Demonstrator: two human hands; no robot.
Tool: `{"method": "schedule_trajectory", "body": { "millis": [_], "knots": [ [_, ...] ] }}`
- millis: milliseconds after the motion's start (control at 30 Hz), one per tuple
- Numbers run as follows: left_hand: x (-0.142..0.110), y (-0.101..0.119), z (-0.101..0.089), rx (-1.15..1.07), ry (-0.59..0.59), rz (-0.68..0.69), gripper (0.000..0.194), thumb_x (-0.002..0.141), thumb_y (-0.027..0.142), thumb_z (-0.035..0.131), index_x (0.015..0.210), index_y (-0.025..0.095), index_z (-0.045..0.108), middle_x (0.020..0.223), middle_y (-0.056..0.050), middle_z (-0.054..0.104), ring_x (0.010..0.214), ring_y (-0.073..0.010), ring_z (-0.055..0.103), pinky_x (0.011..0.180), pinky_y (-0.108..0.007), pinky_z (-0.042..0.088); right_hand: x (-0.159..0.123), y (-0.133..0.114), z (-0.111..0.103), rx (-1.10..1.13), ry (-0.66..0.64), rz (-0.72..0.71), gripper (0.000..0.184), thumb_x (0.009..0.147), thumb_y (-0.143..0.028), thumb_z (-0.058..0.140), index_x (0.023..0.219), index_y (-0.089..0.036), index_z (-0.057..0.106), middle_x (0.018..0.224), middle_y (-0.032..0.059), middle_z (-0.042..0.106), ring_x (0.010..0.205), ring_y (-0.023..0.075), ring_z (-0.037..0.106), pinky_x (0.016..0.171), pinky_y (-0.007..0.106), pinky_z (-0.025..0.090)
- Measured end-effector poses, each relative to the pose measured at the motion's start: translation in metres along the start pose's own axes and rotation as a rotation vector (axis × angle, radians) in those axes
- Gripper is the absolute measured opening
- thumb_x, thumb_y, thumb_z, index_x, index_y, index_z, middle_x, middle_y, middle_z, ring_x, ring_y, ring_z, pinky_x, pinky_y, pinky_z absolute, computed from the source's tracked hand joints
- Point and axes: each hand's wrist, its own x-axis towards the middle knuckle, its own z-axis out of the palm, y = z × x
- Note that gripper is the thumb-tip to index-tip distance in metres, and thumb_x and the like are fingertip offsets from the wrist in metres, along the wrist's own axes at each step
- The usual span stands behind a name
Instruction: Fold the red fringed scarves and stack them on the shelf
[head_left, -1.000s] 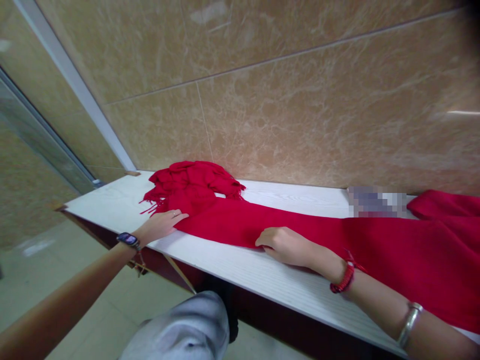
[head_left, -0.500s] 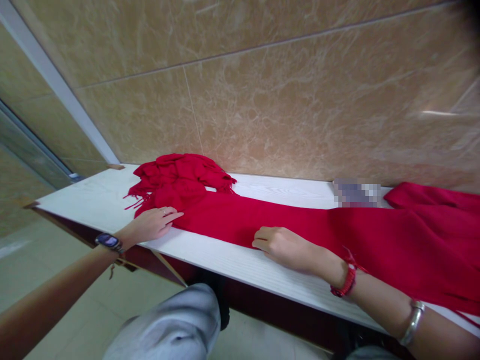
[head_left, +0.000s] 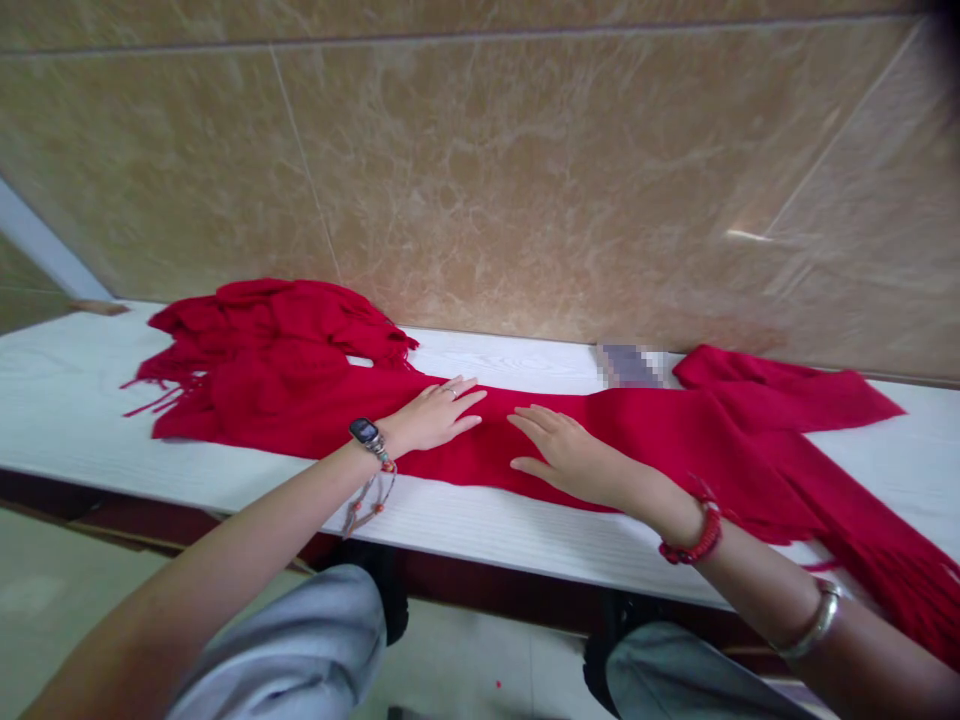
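Note:
A long red scarf with fringed ends lies stretched along a white table. Its left end is bunched in a heap near the wall, and its right end trails off the table's front edge. My left hand lies flat on the scarf's middle, fingers stretched out, with a watch on that wrist. My right hand rests flat on the scarf just to the right of it, fingers extended; a red bead bracelet and a metal bangle sit on that arm. Neither hand grips anything.
A beige marble-tiled wall rises right behind the table. A small blurred object lies on the table by the wall. My knees in grey trousers show below the table's front edge, above a pale tiled floor.
My left hand has slid right along the scarf from its bunched end to the middle. My right hand has opened flat. The view has swung to face the table squarely.

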Motion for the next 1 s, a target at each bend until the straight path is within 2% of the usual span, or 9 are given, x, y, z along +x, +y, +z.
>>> {"method": "schedule_trajectory", "body": {
  "millis": [100, 233, 400, 500, 567, 633, 867, 1000],
  "knots": [
    [0.007, 0.002, 0.01, -0.048, -0.113, -0.071, 0.052, 0.093, 0.046, 0.026, 0.14, 0.026, 0.022, 0.148, -0.007, 0.015, 0.135, -0.0242, 0.012, 0.105, -0.046, 0.017, -0.011, 0.006, 0.011, -0.045, -0.102, 0.099, 0.06, 0.089, -0.045, 0.038, 0.137, -0.01, 0.031, 0.143, 0.017, 0.028, 0.131, 0.0333, 0.021, 0.1, 0.056, 0.028],
    [0.006, -0.002, 0.014, -0.057, -0.141, -0.075, 0.052, 0.093, 0.048, 0.024, 0.14, 0.027, 0.018, 0.149, -0.005, 0.009, 0.136, -0.0237, 0.008, 0.106, -0.047, 0.012, -0.021, 0.006, 0.016, -0.053, -0.152, 0.075, 0.057, 0.091, -0.044, 0.031, 0.139, -0.012, 0.026, 0.146, 0.014, 0.02, 0.133, 0.0312, 0.015, 0.102, 0.056, 0.023],
    [0.006, 0.001, 0.01, -0.04, -0.167, -0.086, 0.054, 0.093, 0.048, 0.024, 0.141, 0.027, 0.015, 0.149, -0.005, 0.008, 0.136, -0.0239, 0.006, 0.106, -0.047, 0.012, -0.022, 0.005, 0.011, 0.019, -0.11, 0.077, 0.058, 0.09, -0.042, 0.036, 0.139, -0.014, 0.026, 0.146, 0.0132, 0.02, 0.133, 0.0297, 0.013, 0.103, 0.055, 0.022],
    [0.003, 0.009, 0.006, -0.018, -0.143, -0.034, 0.055, 0.093, 0.048, 0.025, 0.141, 0.026, 0.014, 0.149, -0.006, 0.004, 0.136, -0.0231, 0.002, 0.107, -0.047, 0.01, -0.021, 0.0, 0.007, 0.101, -0.097, -0.075, 0.054, 0.09, -0.038, 0.037, 0.139, -0.018, 0.026, 0.146, 0.009, 0.022, 0.134, 0.0248, 0.015, 0.106, 0.05, 0.021],
    [0.0, 0.012, 0.003, -0.011, -0.136, 0.028, 0.055, 0.093, 0.047, 0.025, 0.141, 0.026, 0.013, 0.15, -0.004, 0.003, 0.136, -0.0214, 0.0, 0.107, -0.043, 0.01, -0.022, -0.003, 0.006, 0.146, -0.149, -0.202, 0.05, 0.092, -0.038, 0.034, 0.138, -0.021, 0.027, 0.144, 0.0058, 0.027, 0.133, 0.0219, 0.019, 0.107, 0.048, 0.019],
    [-0.003, 0.013, 0.003, -0.013, -0.16, 0.047, 0.054, 0.093, 0.047, 0.025, 0.141, 0.026, 0.013, 0.15, -0.002, 0.004, 0.136, -0.0211, 0.001, 0.107, -0.041, 0.011, -0.025, -0.006, 0.007, 0.157, -0.207, -0.256, 0.049, 0.092, -0.04, 0.032, 0.138, -0.021, 0.029, 0.144, 0.0051, 0.028, 0.133, 0.0222, 0.019, 0.107, 0.05, 0.017],
    [-0.007, 0.004, 0.005, -0.006, -0.213, 0.027, 0.053, 0.093, 0.047, 0.026, 0.141, 0.028, 0.016, 0.149, -0.001, 0.009, 0.136, -0.0212, 0.008, 0.107, -0.041, 0.011, -0.03, -0.004, 0.005, 0.157, -0.294, -0.278, 0.053, 0.091, -0.046, 0.031, 0.139, -0.022, 0.025, 0.146, 0.0046, 0.021, 0.134, 0.0249, 0.011, 0.107, 0.054, 0.013],
    [-0.006, 0.003, 0.006, -0.012, -0.213, 0.038, 0.053, 0.092, 0.047, 0.026, 0.141, 0.029, 0.014, 0.149, 0.0, 0.007, 0.136, -0.0212, 0.006, 0.107, -0.042, 0.01, -0.028, -0.005, 0.005, 0.139, -0.236, -0.175, 0.062, 0.09, -0.051, 0.026, 0.141, -0.016, 0.016, 0.146, 0.0097, 0.019, 0.134, 0.0258, 0.01, 0.105, 0.055, 0.015]
  ]
}}
